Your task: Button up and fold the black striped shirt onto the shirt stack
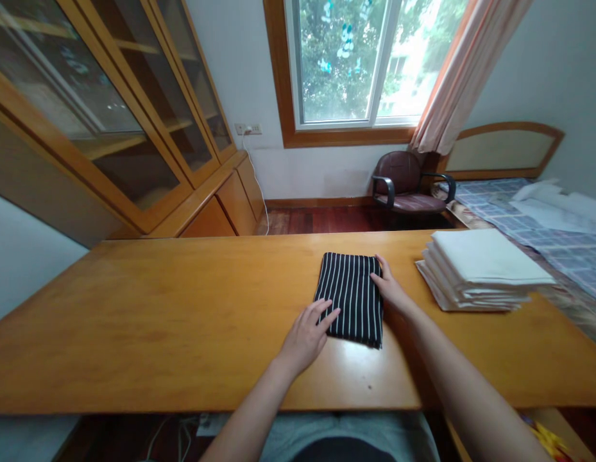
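A folded black cloth with thin white stripes (351, 294) lies flat on the wooden table (182, 308), a little right of its middle. My left hand (307, 335) rests at the cloth's near left corner, fingers stretched out and touching its edge. My right hand (390, 285) lies along the cloth's right edge, fingers flat and together, pressing against the side. Neither hand holds anything.
A stack of folded white cloths (480, 269) sits at the table's right end. Behind the table stand a dark red armchair (409, 183), a bed with a checked cover (543, 224) and a glass-door cabinet (134, 115) on the left.
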Demonstrator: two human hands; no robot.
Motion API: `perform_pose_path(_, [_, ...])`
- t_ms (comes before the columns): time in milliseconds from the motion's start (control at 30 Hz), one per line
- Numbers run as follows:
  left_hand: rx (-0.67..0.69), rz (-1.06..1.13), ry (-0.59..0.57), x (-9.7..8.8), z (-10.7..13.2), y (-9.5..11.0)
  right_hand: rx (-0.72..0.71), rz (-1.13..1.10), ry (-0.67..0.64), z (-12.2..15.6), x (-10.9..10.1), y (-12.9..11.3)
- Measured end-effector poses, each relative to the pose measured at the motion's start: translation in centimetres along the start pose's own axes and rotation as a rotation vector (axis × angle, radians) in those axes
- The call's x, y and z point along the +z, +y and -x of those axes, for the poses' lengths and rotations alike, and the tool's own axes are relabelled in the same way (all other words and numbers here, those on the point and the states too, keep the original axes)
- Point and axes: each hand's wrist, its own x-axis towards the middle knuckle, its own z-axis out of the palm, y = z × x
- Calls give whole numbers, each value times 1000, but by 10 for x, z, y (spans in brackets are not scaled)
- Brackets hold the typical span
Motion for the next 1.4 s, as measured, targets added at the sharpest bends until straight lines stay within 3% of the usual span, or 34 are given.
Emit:
perform_pose_path(100, [2, -15, -22, -1, -1, 1, 93, -15, 27, -2, 0, 10])
perform_pose_path(333, [25, -12, -7, -11, -1, 6, 83, 191, 42, 2, -10, 12])
perform_pose_path(467, [79, 43, 41, -24, -10, 16, -120, 466, 148, 7, -15, -8])
perform_pose_path(533, [139, 69, 37, -28, -22, 23, -266, 520, 98, 7, -11, -22])
perform_pose_path(667, [256, 52, -58, -23, -47, 35, -485, 465, -178, 4, 7, -37])
perform_pose_path(800, [335, -1, -138, -7, -54, 36, -481, 518, -276, -1, 19, -23])
perform_pose_path(967, [390, -71, -195, 1, -40, 27, -404, 790, -288, -8, 7, 2])
perform_pose_path(1233, [418, -33, -228, -12, -29, 34, -195, 1027, -174, -25, -16, 6])
perform_pose_path(1333, [416, 86, -170, -18, -29, 29, -248, 999, -29, -18, -12, -1])
perform_pose_path(1400, [341, 144, -91, -23, -34, 19, -327, 931, 44, -5, -4, -7])
